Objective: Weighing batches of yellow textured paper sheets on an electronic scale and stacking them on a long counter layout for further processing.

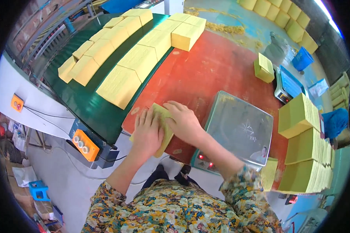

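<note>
A stack of yellow paper point(168, 136) is at the near left edge of the red table, with both hands around it. My left hand point(147, 131) lies along its left side, fingers stretched forward and pressed to the paper. On the opposite side, my right hand point(184, 121) grips the stack with its fingers over the far top part. The lower end of the paper hangs over the table edge. Just right of my right hand stands a flat weighing scale point(239, 126) with a glassy grey top and red lights; no stack rests on its plate.
Rows of yellow paper blocks point(138, 58) sit on the green conveyor point(87, 99) at left. An orange button box point(84, 145) hangs beside it. Across the red table point(217, 62), a small paper stack point(264, 68) is near a second scale point(289, 83). Tall stacks point(303, 147) stand at right.
</note>
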Demonstrator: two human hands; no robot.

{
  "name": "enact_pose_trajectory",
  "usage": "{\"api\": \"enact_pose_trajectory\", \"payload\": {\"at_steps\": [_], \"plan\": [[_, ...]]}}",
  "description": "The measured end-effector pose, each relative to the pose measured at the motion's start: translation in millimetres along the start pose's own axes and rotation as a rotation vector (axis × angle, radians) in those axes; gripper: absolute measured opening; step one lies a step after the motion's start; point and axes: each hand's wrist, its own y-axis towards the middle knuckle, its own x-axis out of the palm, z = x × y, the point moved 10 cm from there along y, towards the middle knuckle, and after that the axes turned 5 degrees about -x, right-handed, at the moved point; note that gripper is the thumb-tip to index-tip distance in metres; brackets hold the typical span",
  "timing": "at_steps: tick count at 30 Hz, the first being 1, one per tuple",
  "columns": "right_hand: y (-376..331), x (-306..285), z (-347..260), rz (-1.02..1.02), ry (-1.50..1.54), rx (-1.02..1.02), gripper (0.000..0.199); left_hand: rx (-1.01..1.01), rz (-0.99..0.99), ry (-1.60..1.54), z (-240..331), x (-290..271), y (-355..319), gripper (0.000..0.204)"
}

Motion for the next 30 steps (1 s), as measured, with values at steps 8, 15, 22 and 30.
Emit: {"api": "enact_pose_trajectory", "payload": {"at_steps": [8,15,22,30], "plan": [[-196.9,100.9,-13.8,-0.059,0.829,0.718,0.025,-0.016,-0.145,-0.138,-7.6,7.8,0.5,0.050],[-205.4,183.6,0.0,0.805,1.800,0.889,0.042,0.143,-0.152,-0.174,11.9,-2.8,-22.2,0.051],[-203.4,119.5,-61.3,0.629,1.509,0.810,0.036,0.154,-0.137,-0.394,-38.8,-13.5,-50.6,0.045],[-159.9,-67.4,-119.4,0.637,0.292,0.261,0.040,-0.094,-0.366,-1.302,-3.7,30.6,-38.0,0.042]]}}
